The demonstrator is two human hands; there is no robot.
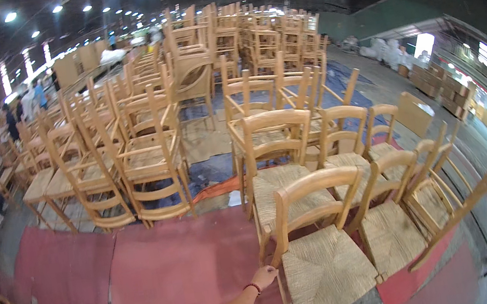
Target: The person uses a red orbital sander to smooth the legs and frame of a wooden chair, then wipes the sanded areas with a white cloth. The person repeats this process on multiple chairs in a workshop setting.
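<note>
We stand in a large furniture factory or warehouse: we see massed wooden chairs (329, 268), cardboard boxes (454, 96) and rows of ceiling lamps (57, 8).

The left hand (266, 276), a bracelet (252, 289) at its wrist, reaches the left side of an upright chair (327, 268) with a woven seat; its fingers seem to touch the frame, though the grip is hard to make out. A similar chair (391, 237) stands just to the right. Red mats (180, 256) cover the floor at left. Beyond them, upended chairs (155, 195) rest legs-up, and cartons (456, 98) are piled at far right.
</note>
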